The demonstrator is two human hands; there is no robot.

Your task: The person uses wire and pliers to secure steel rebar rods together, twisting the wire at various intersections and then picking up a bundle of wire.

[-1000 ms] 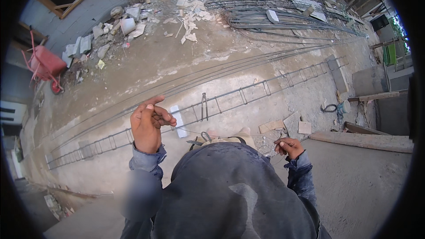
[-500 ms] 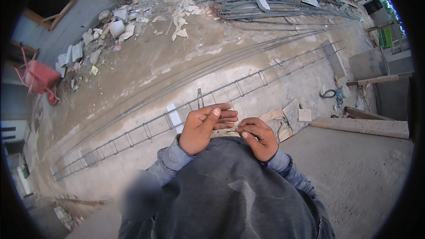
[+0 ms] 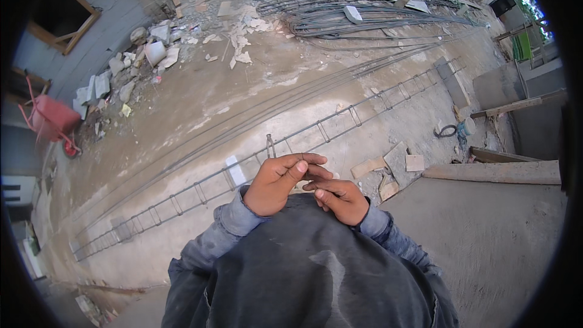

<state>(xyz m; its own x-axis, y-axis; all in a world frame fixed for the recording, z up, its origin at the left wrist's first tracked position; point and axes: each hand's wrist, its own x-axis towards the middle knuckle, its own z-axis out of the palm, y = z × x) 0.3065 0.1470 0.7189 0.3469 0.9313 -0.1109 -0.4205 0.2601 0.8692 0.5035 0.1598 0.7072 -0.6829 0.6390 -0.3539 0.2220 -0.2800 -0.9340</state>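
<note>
Just in front of my dark shirt, both hands come close together. My left hand is closed, its thumb pressed to the side of the forefinger. A thin wire shows as a fine dark line by that thumb; most of it is hidden by the fingers. My right hand is pinched shut below the left fingertips, with the wire's other part at its fingers. Beyond the hands lies a long ladder-like rebar cage with stirrups along it. Pincers stick out past my left hand, beside the cage.
A white block props the cage. Long loose bars run behind it, and a rebar pile lies farther back. Rubble and a red wheelbarrow are at left. Broken boards, a timber and a bucket are at right.
My right hand has moved left and a little down, closer under my left fingers. The wire stretch seen between the hands is now mostly hidden. The view has shifted slightly.
</note>
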